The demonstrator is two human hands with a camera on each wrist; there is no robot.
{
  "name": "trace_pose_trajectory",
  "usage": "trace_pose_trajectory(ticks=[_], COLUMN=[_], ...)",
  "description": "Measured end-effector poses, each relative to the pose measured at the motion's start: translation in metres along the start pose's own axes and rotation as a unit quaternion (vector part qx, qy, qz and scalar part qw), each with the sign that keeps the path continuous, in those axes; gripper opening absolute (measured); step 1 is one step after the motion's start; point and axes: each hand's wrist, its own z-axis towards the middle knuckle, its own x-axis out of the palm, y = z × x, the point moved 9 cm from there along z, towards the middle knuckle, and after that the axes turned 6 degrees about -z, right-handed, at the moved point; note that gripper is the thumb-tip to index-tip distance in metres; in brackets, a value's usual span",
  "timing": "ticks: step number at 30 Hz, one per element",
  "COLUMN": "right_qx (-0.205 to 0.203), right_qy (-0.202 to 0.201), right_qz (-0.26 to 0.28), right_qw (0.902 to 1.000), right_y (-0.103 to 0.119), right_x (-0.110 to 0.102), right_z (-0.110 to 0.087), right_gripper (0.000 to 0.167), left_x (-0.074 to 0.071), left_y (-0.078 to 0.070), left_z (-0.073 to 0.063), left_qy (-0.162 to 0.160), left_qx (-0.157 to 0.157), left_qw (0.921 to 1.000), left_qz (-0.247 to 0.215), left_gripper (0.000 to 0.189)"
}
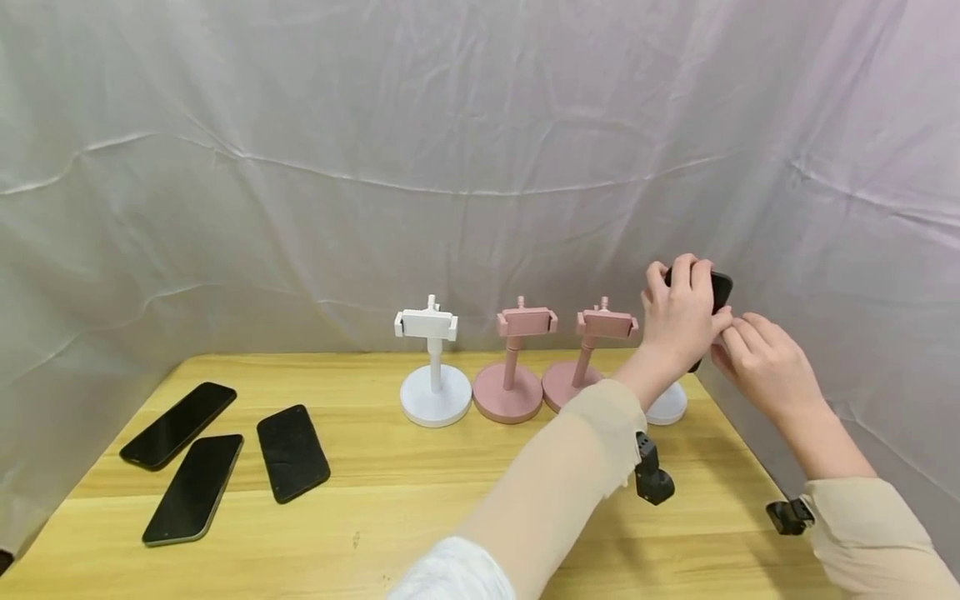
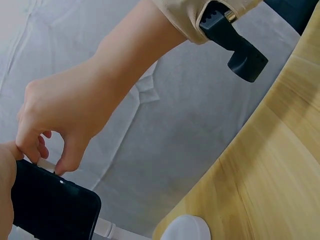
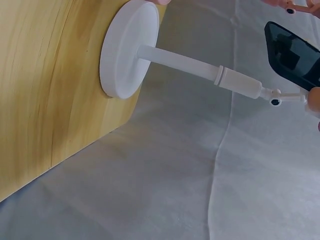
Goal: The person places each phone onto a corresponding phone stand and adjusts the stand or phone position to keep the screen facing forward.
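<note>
At the right end of the row, my left hand grips a black smartphone, its fingers curled over the phone's top edge. The phone lies against the holder of a white phone stand, whose round base rests on the table. Beside it, my right hand pinches the white clamp of that holder between thumb and fingers, right at the phone's edge. In the left wrist view the dark face of the phone hides most of the holder.
To the left stand a white phone stand and two pink ones, one pink stand next to another pink stand. Three smartphones lie at the table's left: one phone, a second phone, a third phone. Grey cloth hangs behind.
</note>
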Motion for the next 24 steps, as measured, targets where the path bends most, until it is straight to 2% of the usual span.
trace_pose_trajectory(ticks=[13,16,20,24], right_qx=[0.021,0.031,0.051,0.075], right_qy=[0.027,0.031,0.036,0.042], right_qz=[-0.019,-0.021,-0.026,-0.036], right_qw=[0.9992,0.9988,0.9977,0.9956], right_y=[0.0018,0.0019,0.0007,-0.0019], right_x=[-0.0002,-0.0002,0.0021,0.0058], right_z=[0.0034,0.0029,0.0025,0.0021], right_gripper=[0.047,0.039,0.019,0.020], left_x=[0.0019,0.0029,0.0037,0.0026], left_y=[0.0056,0.0065,0.0083,0.0091], left_z=[0.0035,0.0042,0.0050,0.0049], left_qy=[0.026,0.026,0.024,0.020], left_qx=[-0.023,-0.025,-0.028,-0.028], left_qw=[0.9991,0.9990,0.9990,0.9990], left_qz=[-0.024,-0.026,-0.027,-0.026], left_gripper=[0.053,0.053,0.054,0.055])
